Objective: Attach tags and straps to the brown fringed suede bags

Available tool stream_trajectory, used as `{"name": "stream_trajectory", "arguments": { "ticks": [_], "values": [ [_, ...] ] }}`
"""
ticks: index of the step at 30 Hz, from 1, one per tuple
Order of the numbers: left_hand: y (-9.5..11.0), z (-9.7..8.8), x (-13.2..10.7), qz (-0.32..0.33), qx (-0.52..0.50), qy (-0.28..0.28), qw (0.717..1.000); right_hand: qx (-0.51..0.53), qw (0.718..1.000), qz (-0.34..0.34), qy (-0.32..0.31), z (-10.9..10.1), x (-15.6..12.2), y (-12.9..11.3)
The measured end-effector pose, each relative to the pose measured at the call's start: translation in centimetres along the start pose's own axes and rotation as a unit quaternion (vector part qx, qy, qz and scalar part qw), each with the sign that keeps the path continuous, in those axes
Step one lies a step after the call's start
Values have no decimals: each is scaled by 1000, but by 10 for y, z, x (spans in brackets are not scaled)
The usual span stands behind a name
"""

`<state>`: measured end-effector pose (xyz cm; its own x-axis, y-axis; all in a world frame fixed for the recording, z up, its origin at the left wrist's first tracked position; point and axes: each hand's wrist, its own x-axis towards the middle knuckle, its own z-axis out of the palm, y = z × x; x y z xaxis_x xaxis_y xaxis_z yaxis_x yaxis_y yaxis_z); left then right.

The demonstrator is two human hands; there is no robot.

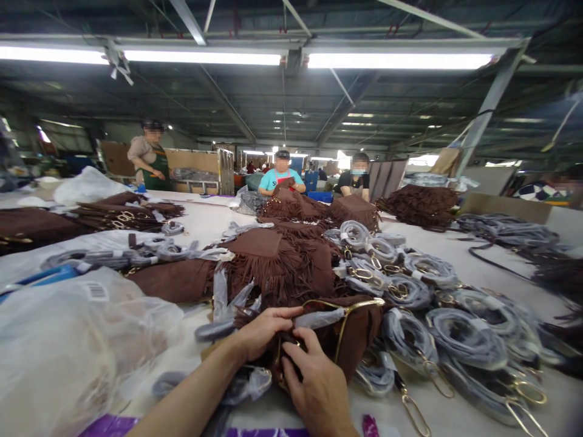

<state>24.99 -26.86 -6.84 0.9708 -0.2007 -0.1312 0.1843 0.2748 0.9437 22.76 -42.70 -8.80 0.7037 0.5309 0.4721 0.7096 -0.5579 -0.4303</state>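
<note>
A brown bag [364,340] with a gold zipper lies open in front of me. My left hand [268,328] grips its left edge, the index finger stretched along the rim. Lower down, my right hand [316,376] has curled fingers on the near side of the opening, closed on the bag's material; the fingertips are partly hidden in its folds. A plastic-wrapped strip [321,318] lies across the mouth of the bag, just beyond my fingers. Brown fringed pieces [277,261] are heaped directly behind it.
Coiled plastic-wrapped straps [467,337] with gold clasps spread over the table's right side. A large clear plastic bag [86,340] sits at left, near stacked brown pieces [122,212]. Across the table are co-workers, one in a turquoise shirt [268,180], beside more fringed piles [416,203].
</note>
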Motion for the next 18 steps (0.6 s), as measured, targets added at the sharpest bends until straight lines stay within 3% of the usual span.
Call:
{"name": "stream_trajectory", "arguments": {
  "ticks": [7, 12, 16, 18],
  "values": [
    [-2, 2, -2, 20, 4, 4, 1000, 66, 996, 56, 23, 6, 4, -7],
    [3, 6, -5, 50, 61, 18, 997, 129, 990, 33, 57, 5, 4, -5],
    [1, 5, -1, 44, 132, 63, 988, 318, 944, -50, 77, -14, 7, -2],
    [0, 2, 1, 66, 191, 68, 977, 385, 919, -47, 69, -22, 8, 0]
  ]
}}
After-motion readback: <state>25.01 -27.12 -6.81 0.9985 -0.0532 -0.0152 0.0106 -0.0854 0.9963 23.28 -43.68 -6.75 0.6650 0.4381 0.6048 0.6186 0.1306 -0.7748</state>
